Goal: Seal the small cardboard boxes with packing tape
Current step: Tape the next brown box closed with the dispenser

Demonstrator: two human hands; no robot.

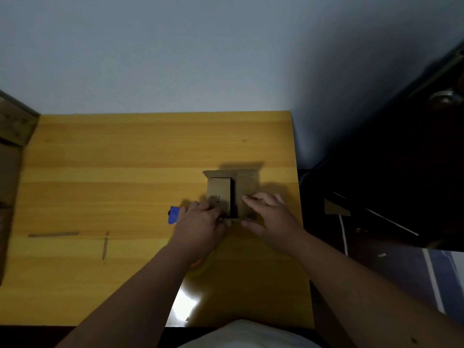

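A small brown cardboard box [227, 189] sits on the yellow wooden table [125, 172], right of centre. Its two top flaps are folded down with a dark gap between them, and a far flap stands up behind. My left hand [200, 222] rests against the box's near left corner, fingers on the left flap. My right hand [270, 214] lies on the right flap with fingers spread flat and the thumb at the near edge. A blue object [173, 215], partly hidden by my left hand, lies just left of it. An orange edge [197, 263] peeks from under my left forearm.
Larger cardboard boxes [12, 156] stand at the table's left edge. Two strips of tape or marks [54, 234] lie on the table's left part. The table's right edge drops to a dark area with a white cable [344, 234].
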